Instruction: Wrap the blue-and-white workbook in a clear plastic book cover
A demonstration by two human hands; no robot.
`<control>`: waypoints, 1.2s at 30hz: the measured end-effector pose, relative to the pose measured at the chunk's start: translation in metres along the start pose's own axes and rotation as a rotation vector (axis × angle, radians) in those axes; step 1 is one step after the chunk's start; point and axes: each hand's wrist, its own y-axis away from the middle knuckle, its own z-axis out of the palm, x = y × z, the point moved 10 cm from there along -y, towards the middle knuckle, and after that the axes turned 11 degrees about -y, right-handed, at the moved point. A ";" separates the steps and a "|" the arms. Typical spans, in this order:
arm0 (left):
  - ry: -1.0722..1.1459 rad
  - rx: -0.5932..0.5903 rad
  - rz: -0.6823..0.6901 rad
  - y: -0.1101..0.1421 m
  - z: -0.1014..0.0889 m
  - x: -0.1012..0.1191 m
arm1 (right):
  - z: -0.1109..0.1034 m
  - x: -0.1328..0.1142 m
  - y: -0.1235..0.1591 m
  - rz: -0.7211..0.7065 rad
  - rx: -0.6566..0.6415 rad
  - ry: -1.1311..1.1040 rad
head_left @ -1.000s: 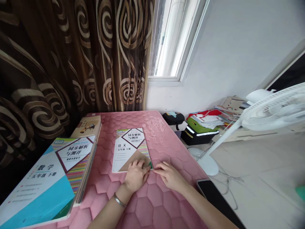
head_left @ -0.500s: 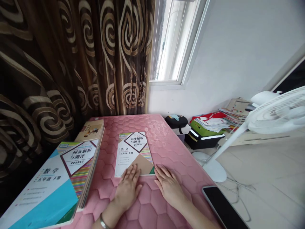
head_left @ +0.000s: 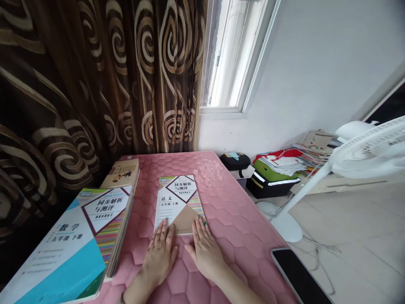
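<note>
A closed workbook [head_left: 180,202] with a white, tan and striped cover lies flat on the pink quilted surface [head_left: 240,236]. My left hand [head_left: 160,253] rests at its lower left corner, fingertips on the cover and fingers stretched out. At the lower right corner, my right hand [head_left: 205,249] lies flat with its fingertips on the book and the thumb apart. Neither hand grips anything. To the left is a stack of books, topped by a workbook with a blue and white cover [head_left: 63,253]; a tan book [head_left: 120,173] shows behind it.
A phone [head_left: 299,274] with a dark screen lies at the right edge of the pink surface. Beyond that edge stand a white fan [head_left: 303,190] and a black box [head_left: 272,185] with papers on top. A brown patterned curtain [head_left: 126,84] hangs behind.
My right hand has shifted left, from beside the book's right corner onto its lower edge. My left hand has moved slightly left, to the book's lower left corner.
</note>
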 end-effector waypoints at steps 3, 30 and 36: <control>-0.068 -0.028 -0.091 -0.012 -0.009 -0.010 | -0.004 0.015 0.006 0.033 0.015 0.032; -0.062 -0.020 -0.355 -0.136 0.045 -0.067 | -0.007 0.030 -0.159 0.153 0.053 0.083; -0.001 -0.105 -0.181 -0.107 0.037 -0.046 | 0.005 0.002 -0.110 -0.063 0.024 -0.005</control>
